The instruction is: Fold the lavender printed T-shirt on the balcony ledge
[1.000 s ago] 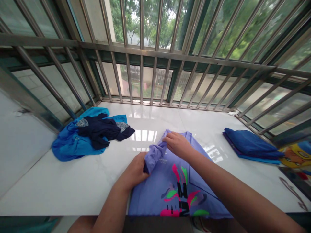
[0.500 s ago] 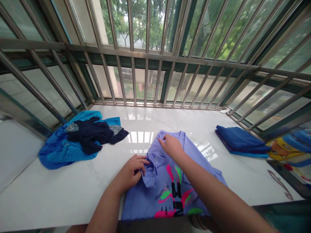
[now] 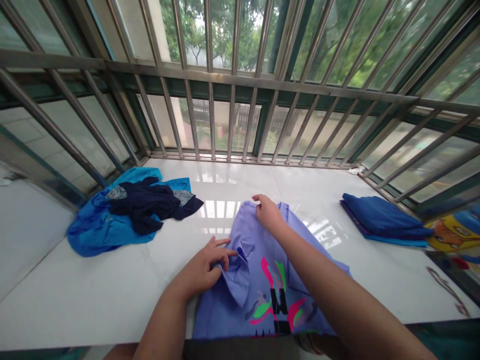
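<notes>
A lilac T-shirt [image 3: 262,285] with a pink, green and black print lies on the white marble ledge [image 3: 112,295], its hem hanging over the near edge. My left hand [image 3: 204,267] pinches the folded sleeve at the shirt's left side, fingers closed on the cloth. My right hand [image 3: 268,212] rests on the shirt near the collar, fingers curled and pressing the fabric down.
A loose heap of bright blue and navy clothes [image 3: 127,210] lies at the left. A folded blue stack [image 3: 382,220] sits at the right, with a cartoon-print cloth [image 3: 453,235] beyond it. Metal window bars [image 3: 232,85] close off the far side and both ends.
The bunched sleeve has been laid flat onto the shirt. My right hand slid up toward the collar; my left hand keeps its hold on the sleeve fold.
</notes>
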Demonstrator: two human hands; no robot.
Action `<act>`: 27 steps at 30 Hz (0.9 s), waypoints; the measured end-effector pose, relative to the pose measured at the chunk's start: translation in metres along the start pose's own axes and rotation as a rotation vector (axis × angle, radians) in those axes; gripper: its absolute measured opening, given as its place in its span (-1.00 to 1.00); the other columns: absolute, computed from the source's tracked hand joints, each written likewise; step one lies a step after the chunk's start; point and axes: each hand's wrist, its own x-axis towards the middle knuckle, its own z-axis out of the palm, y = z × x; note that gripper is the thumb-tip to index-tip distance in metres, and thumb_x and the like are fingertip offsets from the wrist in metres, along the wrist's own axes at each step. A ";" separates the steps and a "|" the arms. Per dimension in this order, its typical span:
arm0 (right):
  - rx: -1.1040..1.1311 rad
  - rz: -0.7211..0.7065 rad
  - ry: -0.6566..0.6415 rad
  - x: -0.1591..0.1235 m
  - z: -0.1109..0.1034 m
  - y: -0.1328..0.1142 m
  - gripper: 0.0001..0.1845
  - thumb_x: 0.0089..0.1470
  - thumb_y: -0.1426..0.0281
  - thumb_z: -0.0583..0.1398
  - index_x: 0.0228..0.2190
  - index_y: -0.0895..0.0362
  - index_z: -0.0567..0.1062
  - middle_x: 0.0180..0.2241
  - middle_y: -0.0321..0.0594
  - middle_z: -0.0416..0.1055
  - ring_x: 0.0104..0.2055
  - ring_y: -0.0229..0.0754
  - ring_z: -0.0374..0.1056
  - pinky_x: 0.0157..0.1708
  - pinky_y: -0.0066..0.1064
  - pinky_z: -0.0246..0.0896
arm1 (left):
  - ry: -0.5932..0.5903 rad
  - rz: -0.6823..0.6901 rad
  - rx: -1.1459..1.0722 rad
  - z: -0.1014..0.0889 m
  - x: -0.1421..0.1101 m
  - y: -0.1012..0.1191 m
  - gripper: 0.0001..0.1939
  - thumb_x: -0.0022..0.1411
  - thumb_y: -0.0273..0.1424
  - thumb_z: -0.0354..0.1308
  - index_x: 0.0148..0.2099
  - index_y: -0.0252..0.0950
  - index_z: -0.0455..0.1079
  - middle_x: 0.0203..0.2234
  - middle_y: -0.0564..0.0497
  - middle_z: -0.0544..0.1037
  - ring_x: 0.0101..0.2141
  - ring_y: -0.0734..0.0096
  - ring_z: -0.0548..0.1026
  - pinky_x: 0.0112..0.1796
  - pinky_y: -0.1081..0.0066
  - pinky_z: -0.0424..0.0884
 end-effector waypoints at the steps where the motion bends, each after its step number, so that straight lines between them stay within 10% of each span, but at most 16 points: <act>1: -0.006 -0.098 -0.035 -0.014 -0.002 0.000 -0.40 0.23 0.66 0.05 0.22 0.12 0.51 0.24 -0.08 0.52 0.20 -0.13 0.45 0.26 -0.29 0.25 | 0.033 -0.011 -0.013 -0.004 -0.003 0.001 -0.64 0.02 -0.64 0.09 -0.23 -0.14 0.55 0.17 -0.01 0.66 0.41 0.02 0.34 0.50 -0.18 -0.11; 4: -0.066 -0.524 -0.236 -0.057 -0.005 -0.002 -0.25 0.16 0.70 0.06 0.28 -0.04 0.49 0.28 -0.22 0.50 0.31 -0.11 0.35 0.30 -0.23 0.21 | 0.105 -0.033 -0.004 -0.015 -0.014 -0.001 -0.68 0.18 -0.50 0.19 -0.02 -0.14 0.53 0.24 -0.10 0.58 0.32 0.04 0.44 0.41 0.00 0.22; 7: -0.184 -0.715 -0.343 -0.088 -0.006 0.000 -0.38 0.30 0.60 0.11 0.24 -0.14 0.53 0.23 -0.21 0.52 0.25 -0.04 0.37 0.22 -0.16 0.26 | 0.064 -0.071 0.068 -0.020 -0.025 -0.007 -0.47 0.14 -0.45 0.31 0.18 -0.12 0.50 0.29 -0.14 0.51 0.34 -0.01 0.40 0.46 -0.08 0.08; 10: -0.255 -0.687 -0.335 -0.100 -0.009 0.008 -0.65 0.35 0.50 0.19 0.03 -0.04 0.67 0.07 -0.12 0.58 0.12 -0.01 0.43 0.12 -0.18 0.31 | 0.022 -0.099 0.127 -0.019 -0.029 -0.013 -0.39 0.06 -0.50 0.34 0.20 -0.08 0.53 0.28 -0.12 0.51 0.36 -0.05 0.36 0.50 -0.22 -0.19; 21: -0.217 -0.523 -0.448 -0.135 -0.029 0.027 -0.61 0.26 0.62 0.17 -0.01 0.03 0.63 0.02 -0.14 0.59 0.05 -0.04 0.46 0.05 -0.26 0.28 | 0.118 -0.066 0.221 -0.020 -0.034 -0.015 -0.76 0.16 -0.58 0.10 -0.31 -0.17 0.55 -0.28 0.04 0.57 -0.17 0.28 0.58 0.49 -0.13 -0.07; 27: -0.212 -0.248 -0.213 -0.108 -0.024 0.014 -0.71 0.39 0.48 0.12 0.02 0.13 0.60 -0.03 -0.06 0.61 0.04 -0.01 0.48 0.07 -0.24 0.28 | 0.128 -0.093 0.320 -0.023 -0.033 0.000 -0.78 0.20 -0.52 0.08 -0.38 -0.17 0.52 -0.29 0.01 0.57 -0.17 0.22 0.56 0.40 -0.06 0.14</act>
